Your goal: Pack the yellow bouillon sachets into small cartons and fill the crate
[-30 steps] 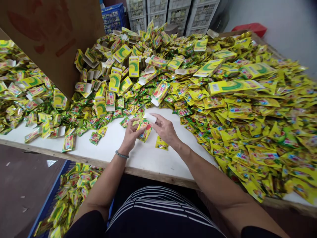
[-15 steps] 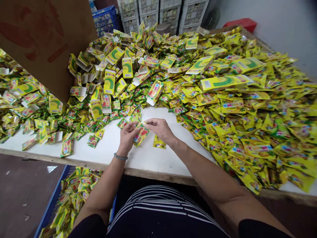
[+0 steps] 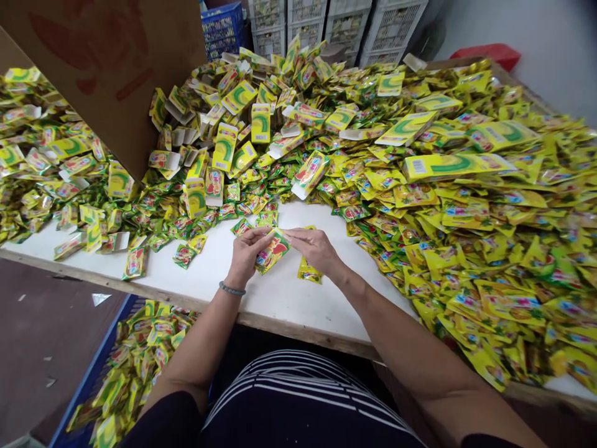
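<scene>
Both hands meet over the white tabletop (image 3: 289, 305) around a small yellow-green packet (image 3: 273, 252) with red fruit print. My left hand (image 3: 247, 254) pinches its left side, thumb on top. At the packet's upper right corner, my right hand (image 3: 318, 250) has its fingers closed on the edge. A yellow sachet (image 3: 308, 271) lies partly under my right hand. Small green sachets (image 3: 267, 219) lie just beyond my fingers.
A large heap of yellow packets (image 3: 494, 249) covers the right side. Flat yellow boxes (image 3: 224, 147) lie behind and left. A cardboard box (image 3: 107, 74) rises at upper left. A blue crate (image 3: 88, 379) full of packets stands below the table's edge.
The view has shifted, so the table contents appear farther right. Both hands still hold the packet, and my right hand's fingers now lie flatter along its upper edge.
</scene>
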A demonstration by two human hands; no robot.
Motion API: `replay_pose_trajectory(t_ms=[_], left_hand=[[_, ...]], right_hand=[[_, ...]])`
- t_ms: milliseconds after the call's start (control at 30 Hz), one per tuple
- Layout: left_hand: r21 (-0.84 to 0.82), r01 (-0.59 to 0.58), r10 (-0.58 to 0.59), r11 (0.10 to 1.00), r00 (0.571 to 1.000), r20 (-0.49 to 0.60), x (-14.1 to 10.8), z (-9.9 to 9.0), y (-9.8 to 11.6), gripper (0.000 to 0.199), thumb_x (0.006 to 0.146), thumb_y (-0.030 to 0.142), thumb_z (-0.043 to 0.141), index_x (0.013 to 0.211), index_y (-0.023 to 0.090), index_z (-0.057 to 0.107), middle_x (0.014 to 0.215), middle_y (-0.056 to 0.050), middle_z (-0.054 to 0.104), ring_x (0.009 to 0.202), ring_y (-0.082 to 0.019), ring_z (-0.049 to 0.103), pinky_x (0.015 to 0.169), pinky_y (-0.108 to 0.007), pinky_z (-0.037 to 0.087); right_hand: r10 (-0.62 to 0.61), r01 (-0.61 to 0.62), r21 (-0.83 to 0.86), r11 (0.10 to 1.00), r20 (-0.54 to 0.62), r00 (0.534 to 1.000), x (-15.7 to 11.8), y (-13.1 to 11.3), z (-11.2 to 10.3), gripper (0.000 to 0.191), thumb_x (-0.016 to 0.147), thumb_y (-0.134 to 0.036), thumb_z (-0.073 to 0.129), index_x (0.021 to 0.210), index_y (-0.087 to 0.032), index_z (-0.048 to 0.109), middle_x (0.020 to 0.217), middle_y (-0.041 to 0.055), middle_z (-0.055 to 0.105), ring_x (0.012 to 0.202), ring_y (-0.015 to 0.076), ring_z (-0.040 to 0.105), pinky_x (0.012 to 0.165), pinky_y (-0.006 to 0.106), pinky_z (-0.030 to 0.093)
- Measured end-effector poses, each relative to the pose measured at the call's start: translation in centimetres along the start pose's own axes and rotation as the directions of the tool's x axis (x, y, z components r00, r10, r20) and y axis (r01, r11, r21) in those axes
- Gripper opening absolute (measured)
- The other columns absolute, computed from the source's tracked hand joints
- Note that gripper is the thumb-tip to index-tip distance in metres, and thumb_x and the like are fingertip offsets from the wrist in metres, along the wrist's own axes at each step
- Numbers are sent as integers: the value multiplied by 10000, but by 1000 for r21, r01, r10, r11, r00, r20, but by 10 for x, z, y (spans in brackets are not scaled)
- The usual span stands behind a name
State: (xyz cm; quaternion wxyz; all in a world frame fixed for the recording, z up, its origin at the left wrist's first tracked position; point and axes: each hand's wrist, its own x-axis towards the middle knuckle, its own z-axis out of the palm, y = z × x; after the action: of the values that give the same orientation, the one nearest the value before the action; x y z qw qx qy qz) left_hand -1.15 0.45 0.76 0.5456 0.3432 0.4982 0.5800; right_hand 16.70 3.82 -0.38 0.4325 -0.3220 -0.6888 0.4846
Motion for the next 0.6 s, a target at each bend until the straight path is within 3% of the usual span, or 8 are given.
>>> replay_pose_trajectory(t_ms=[100,267,367,467,533,600], left_hand=[[9,-30,30,1000,1000,5,-1,-1,0,368,580,328,917,884,174,778,768,-24,764,678,-133,692,686,-251,549],[9,-39,39,999,999,-30,-2,-4,2,337,575,331,915,831,166,773,752,-16,747,673,-130,678,688,-256,546],[17,-25,26,1000,999,-30,-1,-4,-1,334,581,332,909,832,160,771,762,-22,743,686,-134,676,689,-258,543],[28,-43,45,999,997,-55,1,-2,-3,392,574,365,907,884,169,770,777,-26,742,688,-140,673,672,-259,540],[82,-50,56,995,996,-75,-2,-6,6,415,574,396,899,901,174,771,782,-35,745,677,-150,669,653,-267,538],[263,-27,42,964,998,-49,-12,-20,30,397,587,410,883,890,176,779,755,-45,740,636,-156,653,604,-265,515]], right_hand=[[-57,59,-40,997,38,998,-1,3,1,328,930,-323,531,1150,-245,762,1135,56,752,1069,222,674,977,384,528],[-220,215,-228,950,5,975,-5,6,14,384,976,-346,459,1229,-224,721,1137,84,740,1065,220,642,996,410,503],[-209,194,-315,929,-13,978,-10,4,26,420,964,-389,494,1279,-188,687,1178,117,721,1111,250,622,1028,435,476],[-146,130,-273,953,-37,989,-11,1,33,438,974,-406,469,1296,-188,671,1208,112,710,1131,250,621,1035,426,462],[-70,69,-182,981,2,998,-9,1,31,414,998,-425,427,1233,-229,706,1164,69,728,1103,225,642,1002,390,480],[-17,22,-166,986,30,999,-4,5,20,381,1002,-427,432,1102,-249,754,1103,44,746,1067,212,658,967,360,490]])
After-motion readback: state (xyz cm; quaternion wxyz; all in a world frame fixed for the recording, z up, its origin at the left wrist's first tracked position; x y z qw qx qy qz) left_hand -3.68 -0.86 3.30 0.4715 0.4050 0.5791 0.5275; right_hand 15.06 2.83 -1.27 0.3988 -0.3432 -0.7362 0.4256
